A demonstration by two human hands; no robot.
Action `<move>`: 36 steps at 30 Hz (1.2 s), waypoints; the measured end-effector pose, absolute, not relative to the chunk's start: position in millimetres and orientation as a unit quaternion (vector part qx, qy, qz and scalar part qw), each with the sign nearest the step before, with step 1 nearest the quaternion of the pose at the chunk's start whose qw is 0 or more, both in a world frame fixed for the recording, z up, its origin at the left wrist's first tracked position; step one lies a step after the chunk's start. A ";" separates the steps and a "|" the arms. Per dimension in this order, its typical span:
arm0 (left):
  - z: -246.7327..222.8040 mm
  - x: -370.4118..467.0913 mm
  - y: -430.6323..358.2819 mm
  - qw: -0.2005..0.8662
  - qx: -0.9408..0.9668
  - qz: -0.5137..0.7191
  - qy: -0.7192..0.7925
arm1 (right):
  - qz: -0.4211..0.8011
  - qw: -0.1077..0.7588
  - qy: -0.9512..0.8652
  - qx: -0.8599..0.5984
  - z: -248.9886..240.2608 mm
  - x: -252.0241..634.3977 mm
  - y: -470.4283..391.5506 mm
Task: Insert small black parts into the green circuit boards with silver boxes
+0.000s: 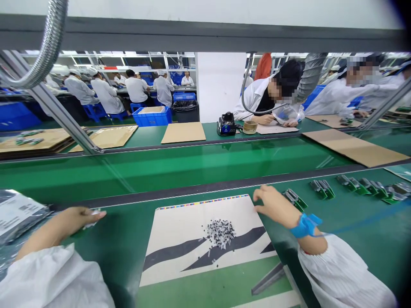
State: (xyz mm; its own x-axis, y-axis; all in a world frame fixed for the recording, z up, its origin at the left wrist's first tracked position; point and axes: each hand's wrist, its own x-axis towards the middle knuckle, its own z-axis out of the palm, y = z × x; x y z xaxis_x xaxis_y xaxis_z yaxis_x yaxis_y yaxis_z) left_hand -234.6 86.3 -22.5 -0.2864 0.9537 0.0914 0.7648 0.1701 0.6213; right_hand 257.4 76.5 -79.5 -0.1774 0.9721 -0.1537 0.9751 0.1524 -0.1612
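At the left, my left hand is closed, thumb and fingers pinching a small silvery circuit board, mostly hidden and blurred, low over the green bench. My right hand, with a blue wrist strap, hovers by the upper right corner of a printed cardboard sheet. Its fingers are apart and I see nothing in them. On the sheet lies a loose pile of tiny black and silver pin parts. Just right of that hand sits a group of green boards with metal connectors.
More connector boards line the bench at right. A labelled plastic bag lies at far left. Beyond runs a green conveyor belt. Across it, a co-worker bends over a cardboard sheet. A metal rail crosses overhead.
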 end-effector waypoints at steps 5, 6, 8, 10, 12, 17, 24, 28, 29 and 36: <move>5.0 -185.1 92.1 0.282 0.534 0.328 0.726 | -0.263 -0.014 0.878 0.400 -93.9 207.0 42.4; 9.0 -171.5 91.9 0.338 0.532 0.364 0.686 | -0.269 -0.020 0.883 0.384 -101.1 201.2 37.6; 12.2 -143.9 90.4 0.396 0.527 0.406 0.632 | -0.266 -0.039 0.886 0.377 -116.6 195.5 31.3; 9.2 -117.7 87.8 0.441 0.520 0.425 0.596 | -0.259 -0.060 0.884 0.383 -130.1 196.0 28.3; 2.0 -94.3 84.0 0.488 0.512 0.428 0.563 | -0.256 -0.066 0.883 0.388 -139.7 198.9 27.3; -17.6 -52.0 73.2 0.586 0.500 0.393 0.502 | -0.258 -0.038 0.884 0.387 -145.7 202.0 26.3; -25.1 -35.5 68.5 0.639 0.496 0.362 0.463 | -0.255 -0.035 0.889 0.377 -139.6 205.7 25.8; -27.2 -33.1 69.6 0.649 0.498 0.361 0.448 | -0.238 -0.053 0.896 0.373 -143.0 210.1 23.4; -28.0 -32.0 69.5 0.652 0.499 0.358 0.445 | -0.231 -0.058 0.896 0.374 -143.9 210.8 22.8; -28.6 -25.2 65.5 0.665 0.488 0.343 0.448 | -0.229 -0.083 0.892 0.381 -139.7 213.0 24.3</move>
